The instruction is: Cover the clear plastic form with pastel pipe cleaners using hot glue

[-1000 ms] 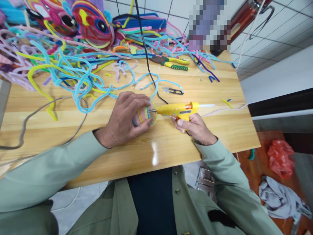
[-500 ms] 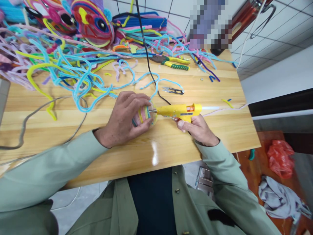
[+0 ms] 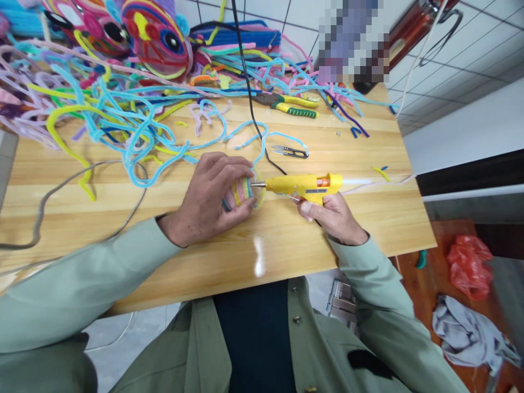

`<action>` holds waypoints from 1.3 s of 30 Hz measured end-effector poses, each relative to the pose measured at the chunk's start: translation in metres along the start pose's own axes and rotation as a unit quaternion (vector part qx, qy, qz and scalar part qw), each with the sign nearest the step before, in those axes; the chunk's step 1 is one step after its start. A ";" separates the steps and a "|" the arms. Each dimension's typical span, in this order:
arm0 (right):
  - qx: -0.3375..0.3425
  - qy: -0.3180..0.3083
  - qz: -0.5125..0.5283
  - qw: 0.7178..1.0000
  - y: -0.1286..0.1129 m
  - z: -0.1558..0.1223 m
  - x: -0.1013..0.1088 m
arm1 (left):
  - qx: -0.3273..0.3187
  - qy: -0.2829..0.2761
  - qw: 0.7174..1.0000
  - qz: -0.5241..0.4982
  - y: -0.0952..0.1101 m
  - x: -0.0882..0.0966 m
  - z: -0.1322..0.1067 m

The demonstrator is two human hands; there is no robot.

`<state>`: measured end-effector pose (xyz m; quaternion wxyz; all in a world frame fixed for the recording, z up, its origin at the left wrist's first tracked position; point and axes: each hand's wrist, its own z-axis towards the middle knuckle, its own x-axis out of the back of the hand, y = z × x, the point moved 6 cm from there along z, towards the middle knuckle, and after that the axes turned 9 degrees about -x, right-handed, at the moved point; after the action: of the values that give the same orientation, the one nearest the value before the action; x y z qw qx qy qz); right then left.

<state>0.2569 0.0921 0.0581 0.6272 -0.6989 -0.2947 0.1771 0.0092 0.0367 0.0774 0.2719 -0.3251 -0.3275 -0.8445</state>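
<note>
My left hand [image 3: 207, 199] is wrapped round a small coiled disc of pipe cleaners [image 3: 242, 192] in yellow, pink and blue, pressing it on the wooden table [image 3: 262, 251]. My right hand [image 3: 333, 215] grips a yellow hot glue gun [image 3: 305, 185] by its handle. The gun lies level, its metal nozzle pointing left and touching the disc's right edge. A white glue stick sticks out of the gun's back end.
Loose pipe cleaners [image 3: 123, 120] of many colours cover the far left and back of the table, with finished round masks [image 3: 155, 38] behind. Small snips [image 3: 290, 152] and yellow-green pliers [image 3: 292, 106] lie beyond the gun. A black cord [image 3: 249, 98] and a grey cable [image 3: 53, 196] cross the table.
The glue gun and my right hand have shifted slightly to the right, nozzle still at the disc. My left hand has kept its hold.
</note>
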 end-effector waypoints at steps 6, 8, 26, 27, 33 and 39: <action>-0.011 0.005 -0.035 0.999 -0.002 0.000 -0.001 | -0.001 0.000 1.000 0.004 0.000 0.000 0.000; -0.013 0.006 -0.037 0.999 -0.002 0.000 -0.001 | -0.001 -0.003 1.000 0.004 0.000 0.000 0.000; -0.010 0.015 -0.047 0.999 -0.003 -0.001 0.001 | 0.014 -0.006 1.000 -0.004 0.000 0.000 0.000; -0.010 0.016 -0.044 0.999 -0.003 -0.001 0.001 | 0.015 -0.007 1.000 -0.005 0.000 0.000 0.000; -0.006 0.016 -0.024 1.000 -0.004 -0.001 0.000 | 0.008 0.001 1.000 -0.009 0.000 0.000 0.000; -0.005 0.013 -0.053 0.999 -0.004 -0.001 -0.001 | 0.014 -0.005 1.000 -0.006 0.000 0.000 0.000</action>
<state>0.2559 0.0913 0.0619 0.6360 -0.6875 -0.3242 0.1332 0.0090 0.0370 0.0772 0.2699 -0.3235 -0.3429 -0.8396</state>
